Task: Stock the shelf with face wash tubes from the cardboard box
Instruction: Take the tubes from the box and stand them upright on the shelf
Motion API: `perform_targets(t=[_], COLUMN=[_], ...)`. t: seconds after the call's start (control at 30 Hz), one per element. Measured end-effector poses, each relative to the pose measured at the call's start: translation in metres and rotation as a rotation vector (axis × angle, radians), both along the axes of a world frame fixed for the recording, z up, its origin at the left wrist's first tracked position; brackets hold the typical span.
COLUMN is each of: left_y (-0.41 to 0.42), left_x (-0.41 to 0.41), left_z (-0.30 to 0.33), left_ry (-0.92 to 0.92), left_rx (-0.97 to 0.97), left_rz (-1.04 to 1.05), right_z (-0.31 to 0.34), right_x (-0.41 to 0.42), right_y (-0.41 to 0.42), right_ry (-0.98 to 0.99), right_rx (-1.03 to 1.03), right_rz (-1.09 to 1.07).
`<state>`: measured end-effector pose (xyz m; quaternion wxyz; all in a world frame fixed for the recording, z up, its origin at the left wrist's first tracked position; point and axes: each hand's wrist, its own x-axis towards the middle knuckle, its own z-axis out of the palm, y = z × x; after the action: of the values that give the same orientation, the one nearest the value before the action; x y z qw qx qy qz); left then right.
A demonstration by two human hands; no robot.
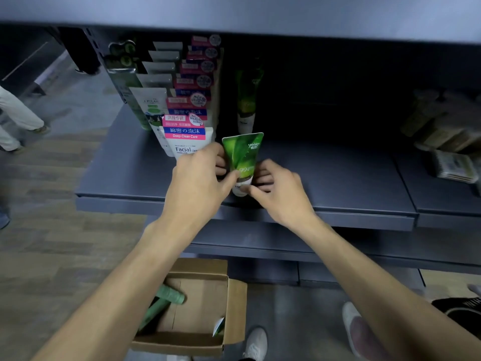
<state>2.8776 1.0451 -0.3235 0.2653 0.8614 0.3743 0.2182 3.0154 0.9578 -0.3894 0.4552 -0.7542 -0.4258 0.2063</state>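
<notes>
- A person's left hand [200, 175] and right hand [276, 186] both grip a green face wash tube [243, 157], fingers curled round its lower body, cap end down.
- The tube stands upright near the front edge of the grey shelf [338, 178], just right of a row of pink-and-white facial cleanser tubes [186, 131].
- Another green tube [246, 100] stands behind it, deeper in shadow.
- Below, an open cardboard box [203, 290] on the floor holds more green tubes [169, 295].
</notes>
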Motion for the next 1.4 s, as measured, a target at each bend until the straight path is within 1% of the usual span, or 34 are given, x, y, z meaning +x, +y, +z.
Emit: perform_targets(t=[0.2,0.37,0.57,0.83,1.07,1.4], left_y=[-0.006,-0.01,-0.016,-0.018,-0.014,-0.009], left_x=[0.001,0.002,-0.002,-0.003,-0.002,0.002], left_z=[-0.001,-0.003,-0.007,-0.012,-0.013,-0.013], left_ry=[0.002,0.059,0.132,0.152,0.145,0.145], left_rx=[0.0,0.068,0.134,0.127,0.117,0.112], left_rz=[-0.025,-0.016,-0.037,-0.042,-0.035,-0.044], right_z=[-0.003,-0.007,-0.009,-0.013,-0.01,-0.016], right_x=[0.009,0.021,0.041,0.058,0.063,0.068], right_y=[0.013,0.032,0.058,0.083,0.094,0.103], right_ry=[-0.07,-0.094,-0.178,-0.269,-0.389,-0.437], right_rx=[0.02,0.02,-0.02,-0.08,-0.142,-0.178], right_rz=[-0.078,-0.118,-0.167,-0.176,-0.163,-0.184])
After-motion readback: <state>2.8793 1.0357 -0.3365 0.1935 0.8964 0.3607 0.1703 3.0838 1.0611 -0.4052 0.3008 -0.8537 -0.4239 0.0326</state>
